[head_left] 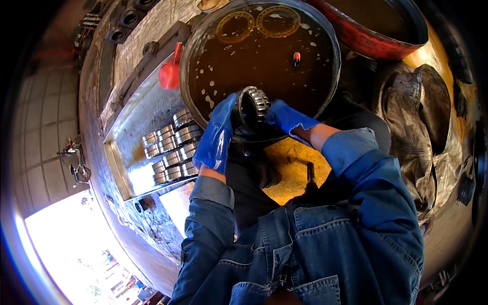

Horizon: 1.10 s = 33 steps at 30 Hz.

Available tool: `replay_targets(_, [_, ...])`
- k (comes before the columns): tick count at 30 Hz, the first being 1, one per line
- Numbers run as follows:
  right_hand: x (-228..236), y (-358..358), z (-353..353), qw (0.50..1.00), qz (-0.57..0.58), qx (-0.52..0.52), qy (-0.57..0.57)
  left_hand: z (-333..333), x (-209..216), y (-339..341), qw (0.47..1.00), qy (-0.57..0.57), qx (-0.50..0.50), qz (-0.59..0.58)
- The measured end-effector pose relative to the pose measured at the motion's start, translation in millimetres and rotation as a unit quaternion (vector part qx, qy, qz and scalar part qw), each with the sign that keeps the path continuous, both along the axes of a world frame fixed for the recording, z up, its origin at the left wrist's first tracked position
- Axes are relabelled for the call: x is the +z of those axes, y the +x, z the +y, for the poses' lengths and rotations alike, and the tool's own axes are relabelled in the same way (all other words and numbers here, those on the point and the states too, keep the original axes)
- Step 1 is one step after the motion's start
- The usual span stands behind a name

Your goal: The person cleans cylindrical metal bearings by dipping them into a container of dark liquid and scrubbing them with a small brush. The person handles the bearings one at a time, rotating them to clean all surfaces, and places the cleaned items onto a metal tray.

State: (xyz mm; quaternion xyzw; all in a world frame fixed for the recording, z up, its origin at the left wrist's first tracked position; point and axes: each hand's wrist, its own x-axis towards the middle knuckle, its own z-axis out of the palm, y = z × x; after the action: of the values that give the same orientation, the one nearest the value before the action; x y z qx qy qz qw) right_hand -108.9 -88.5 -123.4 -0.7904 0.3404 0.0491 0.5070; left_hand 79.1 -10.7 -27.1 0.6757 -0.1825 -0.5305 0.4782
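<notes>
Both my hands wear torn blue gloves and close around a tapered roller bearing (259, 104), a steel ring with rollers along its edge. My left hand (221, 124) grips its left side, while my right hand (290, 118) holds it from the right; the fingertips of both are partly hidden. The bearing is tilted at the near rim of a large round tub (184, 66) of brown, oily liquid. Two yellowish rings (235, 27) show at the tub's far side. A small red and black object (297, 59) lies within the tub to the right.
To the left, a metal tray (117, 170) bears rows of shiny bearing rings (175, 152). A red funnel-like item (169, 75) rests between tray and tub. At far right stands a red drum (366, 43), with a crumpled brown sack (406, 122) nearer me.
</notes>
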Motion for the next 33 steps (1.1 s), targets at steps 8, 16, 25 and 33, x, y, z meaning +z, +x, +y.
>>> replay_targets(8, [113,-13,13,0.992,-0.051,-0.012,0.112,1,16,-6,0.991,0.048,0.091,0.089])
replay_targets(16, [147,10,8,0.973,0.017,-0.116,0.197,4,22,-14,0.996,-0.034,0.046,0.065])
replay_targets(25, [140,14,15,0.811,-0.251,-0.210,0.485,9,12,3,0.999,-0.002,-0.040,-0.004])
replay_targets(33, [56,-4,38,0.979,-0.197,0.042,-0.024,10,2,11,0.995,-0.012,-0.030,0.094])
